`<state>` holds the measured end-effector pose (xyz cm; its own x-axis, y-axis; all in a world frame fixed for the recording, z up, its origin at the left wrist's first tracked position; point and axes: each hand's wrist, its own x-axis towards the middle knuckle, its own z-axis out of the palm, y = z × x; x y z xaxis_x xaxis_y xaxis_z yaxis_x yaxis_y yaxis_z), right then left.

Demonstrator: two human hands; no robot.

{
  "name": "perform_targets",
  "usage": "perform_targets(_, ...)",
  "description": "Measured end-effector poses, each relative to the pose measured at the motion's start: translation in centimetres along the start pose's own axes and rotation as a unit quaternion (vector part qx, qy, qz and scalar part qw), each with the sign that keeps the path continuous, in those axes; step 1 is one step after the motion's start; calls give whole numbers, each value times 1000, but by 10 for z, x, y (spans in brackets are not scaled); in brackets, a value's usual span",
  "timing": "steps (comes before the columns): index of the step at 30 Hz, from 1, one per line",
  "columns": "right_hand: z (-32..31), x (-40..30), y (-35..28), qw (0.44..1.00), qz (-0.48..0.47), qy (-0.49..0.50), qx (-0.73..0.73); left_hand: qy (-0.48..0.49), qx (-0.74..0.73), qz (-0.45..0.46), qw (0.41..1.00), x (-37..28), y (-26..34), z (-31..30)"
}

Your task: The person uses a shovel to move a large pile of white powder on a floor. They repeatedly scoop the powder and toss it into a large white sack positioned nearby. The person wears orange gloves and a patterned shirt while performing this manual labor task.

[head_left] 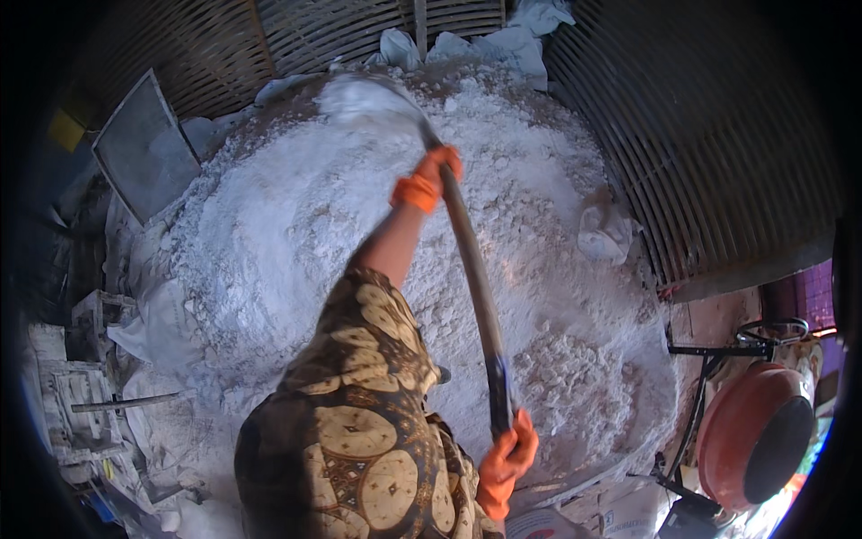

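A long-handled shovel (469, 249) with a wooden shaft reaches away from me over a broad heap of white, lumpy powder (269, 222). My left hand (431, 178), in an orange rubber glove, is stretched forward and wraps the shaft just behind the blade. Low on the right, my right hand (508, 465), gloved in the same orange, grips the dark rear end of the handle. The shovel blade (370, 101) is motion-blurred at the far side of the heap. White powder covers or surrounds it; which one, I cannot tell.
Slatted walls (700, 155) enclose the back and right. A framed mesh screen (148, 145) leans at the left. White sacks (515, 50) lie at the far edge, and another bag (604, 232) sits on the right. A reddish round drum (754, 438) on a metal frame stands at lower right.
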<state>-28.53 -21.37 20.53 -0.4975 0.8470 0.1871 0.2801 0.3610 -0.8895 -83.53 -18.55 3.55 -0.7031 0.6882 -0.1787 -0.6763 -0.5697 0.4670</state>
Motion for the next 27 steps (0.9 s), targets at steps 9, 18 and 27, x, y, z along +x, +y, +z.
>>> perform_targets(9, 93, 65, -77, 989, -144, -2, -35, -11, -68, 73, 995, -10, 202, 28)
perform_targets(18, -70, -102, 21, 960, 184, 212, -13, 144, 61, -192, 969, -107, -98, 44)
perform_targets(27, -241, -79, -74, 939, 213, 252, -93, 338, -23, -336, 879, -239, -272, 27)
